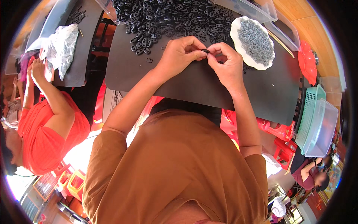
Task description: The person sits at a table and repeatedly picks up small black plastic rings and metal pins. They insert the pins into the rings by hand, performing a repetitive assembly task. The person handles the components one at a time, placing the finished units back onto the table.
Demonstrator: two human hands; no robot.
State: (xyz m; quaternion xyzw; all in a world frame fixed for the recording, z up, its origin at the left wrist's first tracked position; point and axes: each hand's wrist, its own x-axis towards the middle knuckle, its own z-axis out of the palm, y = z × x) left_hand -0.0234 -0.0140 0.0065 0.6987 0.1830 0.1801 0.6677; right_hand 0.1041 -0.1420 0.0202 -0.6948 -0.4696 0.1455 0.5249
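Presently, from where I stand beside the table [134,76], the step in hand reads as fine, two-handed fingertip work on one small black piece [205,50]. The piece is held above the dark tabletop, between the two hands, in front of the person's chest.

Left hand [182,54]: thumb and index finger pinch the piece from its left side, with the other fingers curled behind. Right hand [226,59]: thumb and index fingertips close on the piece from the right. Whether a second, smaller part sits between the fingertips is too small to tell.

Surrounding stock is arranged as follows. A heap of black pieces [175,16], many showing two holes, lies beyond the hands; a loose black piece [149,60] lies on the tabletop, nearer the left forearm. A white scalloped dish [236,31] stands just beside the right hand and holds small grey parts [255,41].

In my judgement, the next move calls for steady alignment — left pinch firm, right fingertips applying light, controlled pressure. Risk: a part this small could slip from either pinch — moderate force is advisable.
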